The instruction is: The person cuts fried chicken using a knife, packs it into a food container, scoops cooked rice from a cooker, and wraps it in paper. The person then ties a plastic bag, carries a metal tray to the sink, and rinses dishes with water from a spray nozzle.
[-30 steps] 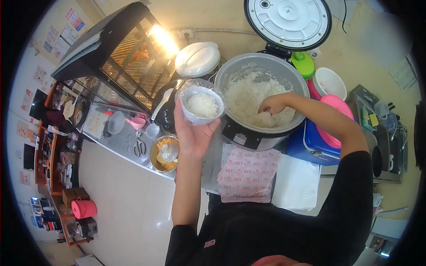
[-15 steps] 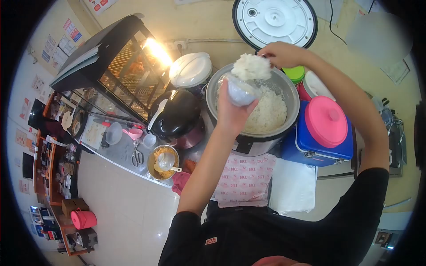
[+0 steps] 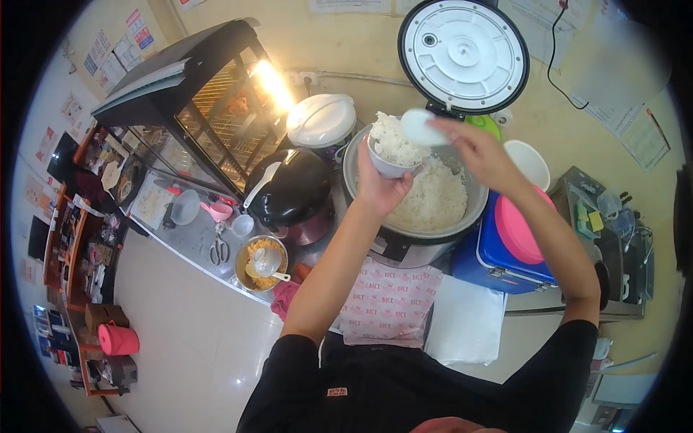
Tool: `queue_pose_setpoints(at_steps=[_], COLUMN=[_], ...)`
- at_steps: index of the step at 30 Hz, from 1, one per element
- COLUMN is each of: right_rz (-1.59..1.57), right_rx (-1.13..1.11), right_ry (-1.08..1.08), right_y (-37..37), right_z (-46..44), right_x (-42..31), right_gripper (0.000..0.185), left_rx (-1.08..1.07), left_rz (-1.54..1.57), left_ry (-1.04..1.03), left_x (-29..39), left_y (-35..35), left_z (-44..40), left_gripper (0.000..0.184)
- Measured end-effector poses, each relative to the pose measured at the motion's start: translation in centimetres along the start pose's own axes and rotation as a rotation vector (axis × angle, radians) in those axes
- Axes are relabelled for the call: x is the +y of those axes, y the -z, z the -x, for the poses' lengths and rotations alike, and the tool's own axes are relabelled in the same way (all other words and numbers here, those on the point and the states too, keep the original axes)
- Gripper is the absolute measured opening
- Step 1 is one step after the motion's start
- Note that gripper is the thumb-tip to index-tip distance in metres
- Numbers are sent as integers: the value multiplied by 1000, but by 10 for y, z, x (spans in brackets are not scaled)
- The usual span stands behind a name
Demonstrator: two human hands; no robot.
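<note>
My left hand (image 3: 381, 189) is wrapped around a small white bowl (image 3: 390, 169), held over the left side of the rice cooker (image 3: 473, 209). Cooked rice (image 3: 393, 139) heaps above the bowl's rim. In my right hand (image 3: 473, 150) is a white rice paddle (image 3: 420, 128), slightly blurred, its blade beside the heap; whether they touch I cannot tell. More rice (image 3: 437, 196) lies in the cooker's pot below. The cooker's round lid (image 3: 465, 54) stands raised behind.
A lit display warmer (image 3: 188, 94) and a black-lidded pot (image 3: 292, 187) stand left. A metal bowl of orange-yellow food (image 3: 245, 278) sits near the counter edge. Printed wrapping paper (image 3: 390, 303) lies before the cooker. Right is a blue cooler box (image 3: 476, 249) with a pink lid (image 3: 516, 224).
The paddle, loaded with a rice clump before, now shows a bare blade. The rice sits heaped in the bowl, which has turned more upright. My right hand has lowered.
</note>
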State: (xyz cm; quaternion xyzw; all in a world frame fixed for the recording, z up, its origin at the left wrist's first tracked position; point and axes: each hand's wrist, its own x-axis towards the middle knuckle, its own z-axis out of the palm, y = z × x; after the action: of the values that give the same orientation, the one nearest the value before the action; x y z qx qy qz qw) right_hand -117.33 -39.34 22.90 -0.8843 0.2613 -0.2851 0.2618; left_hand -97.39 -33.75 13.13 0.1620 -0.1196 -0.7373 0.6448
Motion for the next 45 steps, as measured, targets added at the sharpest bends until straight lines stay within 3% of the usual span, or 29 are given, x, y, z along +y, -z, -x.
queue_pose_setpoints(at_steps=[2,5,11,14,17,20,23,26,32,41,45], right_rz=[55,-28,-42,-5,-319,-541,-311,-241,-254,-105,-209], right_rx=[-31,-123,-147,-10,-129,-214,-292,-36,-84,53,47], right_ry=[107,-18,-14,72,-415,-712,-423,-95,-143,-172,-196], right_y=[-28,-44,-58,-60,-39,-24,-37,-61,-81,-83,-54], right_z=[9,11,17,21,24,19,15,11,38,46,46], right_x=[11,10,27,45,32,-13,-14,31,-11,47,51], right_gripper=[39,36,35,30,29,31,34,33,31,31,31], left_rx=[31,51,205,213,206,206,207,230,283,263,234], left_rz=[1,-76,-423,-454,-393,-407,-485,-490,-335,-444,-502], left_ry=[16,54,34,25,31,46,85,67,-38,-31,-49], left_x=[-4,-12,1,13,24,27,17,12,5,-6,11], left_y=[1,3,-3,-1,-2,5,4,-2,1,-10,-8], left_z=[-3,1,15,24,30,32,32,38,32,40,45], left_gripper=[64,63,61,63,62,61,59,58,56,60,60])
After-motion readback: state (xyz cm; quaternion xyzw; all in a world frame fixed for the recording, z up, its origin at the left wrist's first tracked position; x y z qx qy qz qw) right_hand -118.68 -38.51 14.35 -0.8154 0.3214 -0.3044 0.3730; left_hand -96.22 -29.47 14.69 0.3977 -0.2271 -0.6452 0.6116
